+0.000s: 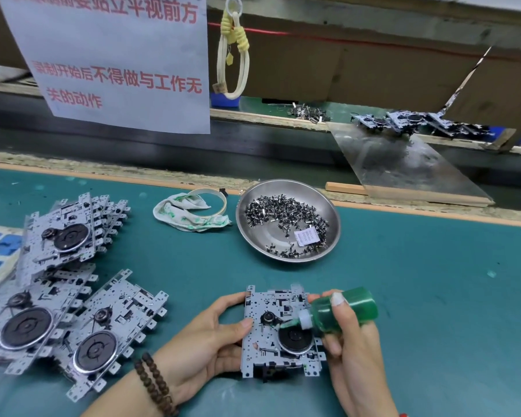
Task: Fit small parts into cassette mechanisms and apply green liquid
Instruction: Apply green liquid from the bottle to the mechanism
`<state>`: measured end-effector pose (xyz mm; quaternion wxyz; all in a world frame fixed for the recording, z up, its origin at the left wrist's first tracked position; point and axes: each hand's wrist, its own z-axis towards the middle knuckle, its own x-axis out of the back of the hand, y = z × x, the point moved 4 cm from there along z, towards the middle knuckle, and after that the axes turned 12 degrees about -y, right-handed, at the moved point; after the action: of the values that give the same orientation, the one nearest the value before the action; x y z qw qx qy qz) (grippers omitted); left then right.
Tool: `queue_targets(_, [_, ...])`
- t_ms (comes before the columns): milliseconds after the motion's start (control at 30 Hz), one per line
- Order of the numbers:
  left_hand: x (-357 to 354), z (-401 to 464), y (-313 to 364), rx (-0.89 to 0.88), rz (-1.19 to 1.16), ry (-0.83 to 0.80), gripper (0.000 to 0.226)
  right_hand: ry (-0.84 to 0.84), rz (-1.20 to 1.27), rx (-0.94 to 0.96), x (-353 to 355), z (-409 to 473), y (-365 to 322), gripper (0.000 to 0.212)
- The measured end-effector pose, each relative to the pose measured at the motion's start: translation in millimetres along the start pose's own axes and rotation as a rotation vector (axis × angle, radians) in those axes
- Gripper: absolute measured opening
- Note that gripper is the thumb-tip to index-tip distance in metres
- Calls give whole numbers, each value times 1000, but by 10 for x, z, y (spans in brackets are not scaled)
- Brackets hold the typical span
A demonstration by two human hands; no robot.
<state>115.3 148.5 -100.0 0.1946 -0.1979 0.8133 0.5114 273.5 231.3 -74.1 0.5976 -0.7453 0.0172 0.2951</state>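
Note:
A metal cassette mechanism (260,347) with a black flywheel sits on the green mat near the front edge. My left hand (205,341) grips its left side, thumb on its top face. My right hand (352,350) holds a small green bottle (343,311) tipped to the left. The bottle's white nozzle touches the mechanism just above the flywheel. A steel bowl (331,212) behind holds several small dark metal parts and a white label.
A pile of several cassette mechanisms (63,284) lies at the left. A green-stained rag (190,215) and a tape ring (214,200) sit beside the bowl. A conveyor runs behind the mat, with more mechanisms (415,123) on a far ramp. A paper notice (118,61) hangs overhead.

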Motion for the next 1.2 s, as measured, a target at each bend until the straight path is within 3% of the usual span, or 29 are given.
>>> queue_targets(400, [-46,-9,-8,-39,56,-8,48,-62,-256,3,-79,-46,-22,10])
queue_targets(967, [-55,-21,3,-37,76,16,41,-65,-319,-24,-40,-46,-9,34])
queue_targets(1200, [-91,-48,17,-46,75,-3,53,22,-281,-46,-19,-46,6,40])
